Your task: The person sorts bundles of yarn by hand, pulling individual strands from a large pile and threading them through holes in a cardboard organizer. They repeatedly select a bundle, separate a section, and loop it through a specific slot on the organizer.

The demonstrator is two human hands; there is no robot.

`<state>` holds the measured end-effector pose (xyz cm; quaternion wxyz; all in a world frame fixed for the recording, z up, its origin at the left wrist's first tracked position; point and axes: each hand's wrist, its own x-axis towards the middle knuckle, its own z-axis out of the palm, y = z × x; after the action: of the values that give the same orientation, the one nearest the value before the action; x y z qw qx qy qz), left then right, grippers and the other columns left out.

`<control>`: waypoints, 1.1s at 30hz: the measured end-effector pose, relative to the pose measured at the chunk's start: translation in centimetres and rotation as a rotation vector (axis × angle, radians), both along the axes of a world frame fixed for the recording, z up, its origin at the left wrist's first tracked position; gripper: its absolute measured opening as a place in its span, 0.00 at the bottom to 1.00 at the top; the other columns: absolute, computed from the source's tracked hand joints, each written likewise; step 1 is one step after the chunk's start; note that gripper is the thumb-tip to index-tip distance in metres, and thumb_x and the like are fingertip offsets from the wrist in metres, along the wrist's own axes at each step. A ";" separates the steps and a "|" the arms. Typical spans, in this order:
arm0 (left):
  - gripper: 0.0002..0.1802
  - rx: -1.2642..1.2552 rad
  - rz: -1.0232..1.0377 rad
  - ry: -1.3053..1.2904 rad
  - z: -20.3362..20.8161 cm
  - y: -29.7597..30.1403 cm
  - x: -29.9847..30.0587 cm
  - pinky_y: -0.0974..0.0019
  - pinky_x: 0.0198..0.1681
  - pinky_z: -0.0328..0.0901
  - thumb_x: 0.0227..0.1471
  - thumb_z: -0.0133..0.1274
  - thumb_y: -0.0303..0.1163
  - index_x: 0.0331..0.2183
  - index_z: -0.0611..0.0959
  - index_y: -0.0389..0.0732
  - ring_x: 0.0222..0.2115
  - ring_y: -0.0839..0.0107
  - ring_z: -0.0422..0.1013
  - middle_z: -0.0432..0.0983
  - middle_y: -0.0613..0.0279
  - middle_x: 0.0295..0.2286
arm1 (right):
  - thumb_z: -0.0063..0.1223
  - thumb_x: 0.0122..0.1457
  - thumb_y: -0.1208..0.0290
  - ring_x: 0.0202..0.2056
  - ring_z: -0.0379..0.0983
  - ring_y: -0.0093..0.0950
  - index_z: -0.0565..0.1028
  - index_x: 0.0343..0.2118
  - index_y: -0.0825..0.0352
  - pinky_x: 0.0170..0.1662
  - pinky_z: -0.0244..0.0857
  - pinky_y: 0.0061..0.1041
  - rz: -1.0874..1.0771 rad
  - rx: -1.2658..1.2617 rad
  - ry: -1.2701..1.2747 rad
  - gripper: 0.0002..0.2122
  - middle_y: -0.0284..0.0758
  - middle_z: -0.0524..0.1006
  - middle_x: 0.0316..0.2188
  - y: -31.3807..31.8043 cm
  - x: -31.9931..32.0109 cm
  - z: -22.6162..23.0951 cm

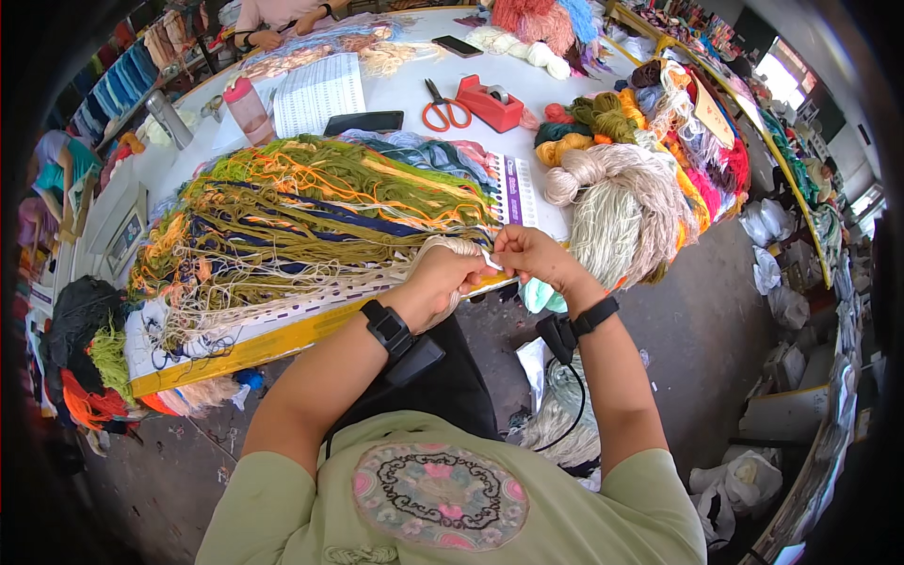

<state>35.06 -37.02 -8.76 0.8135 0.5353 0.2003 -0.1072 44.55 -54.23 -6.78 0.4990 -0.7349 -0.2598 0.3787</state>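
My left hand is closed, with a loop of cream yarn wrapped round it. Close beside it, my right hand pinches at a small white strip between the two hands; its exact kind is too small to tell. Both hands are at the table's near edge. Just beyond my left hand spreads a large heap of olive, orange and navy yarn. To the right of my right hand hang thick pale skeins, and mint-green yarn shows below it.
Orange-handled scissors, a red tape dispenser, dark phones, a printed sheet and a pink bottle lie or stand on the white table. Another person's hands work across it. Plastic bags sit on the floor at right.
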 end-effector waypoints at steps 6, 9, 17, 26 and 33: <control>0.06 0.131 -0.086 0.036 0.9 0.1 0.6 0.76 0.14 0.54 0.50 0.52 0.23 0.27 0.80 0.28 0.16 0.79 0.65 0.76 0.56 0.22 | 0.56 0.56 0.70 0.19 0.64 0.13 0.71 0.31 0.64 0.20 0.57 0.13 -0.003 0.008 0.009 0.06 0.25 0.70 0.18 -0.1 0.3 -0.4; 0.08 0.200 -0.119 0.050 1.5 -0.1 0.8 0.76 0.14 0.54 0.50 0.52 0.25 0.25 0.81 0.29 0.15 0.79 0.64 0.75 0.58 0.20 | 0.56 0.55 0.70 0.19 0.64 0.13 0.71 0.31 0.64 0.20 0.57 0.13 0.007 0.003 0.016 0.06 0.25 0.70 0.18 0.0 0.4 -0.5; 0.10 0.592 -0.146 -0.037 0.9 0.3 -0.6 0.75 0.16 0.54 0.49 0.52 0.30 0.22 0.80 0.34 0.14 0.79 0.63 0.72 0.63 0.16 | 0.56 0.57 0.66 0.19 0.64 0.12 0.71 0.31 0.64 0.19 0.55 0.11 -0.005 0.019 0.021 0.08 0.25 0.71 0.18 0.0 -0.2 0.0; 0.04 -0.339 0.056 -0.103 2.4 1.4 -1.1 0.78 0.15 0.49 0.49 0.53 0.27 0.27 0.79 0.35 0.18 0.82 0.62 0.72 0.66 0.24 | 0.56 0.57 0.67 0.17 0.63 0.12 0.71 0.33 0.65 0.19 0.57 0.12 0.003 0.041 0.042 0.08 0.26 0.72 0.19 -0.3 0.3 -0.5; 0.07 -0.403 -0.169 -0.132 2.9 1.6 -1.2 0.79 0.16 0.49 0.50 0.52 0.26 0.32 0.78 0.33 0.21 0.81 0.62 0.72 0.63 0.27 | 0.55 0.57 0.67 0.18 0.64 0.12 0.71 0.34 0.65 0.20 0.57 0.12 0.019 0.041 0.046 0.08 0.26 0.71 0.19 -0.3 0.4 -0.1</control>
<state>33.85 -35.40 -5.85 0.9035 0.3827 0.0756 -0.1775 44.95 -54.53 -6.89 0.5162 -0.7131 -0.2629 0.3948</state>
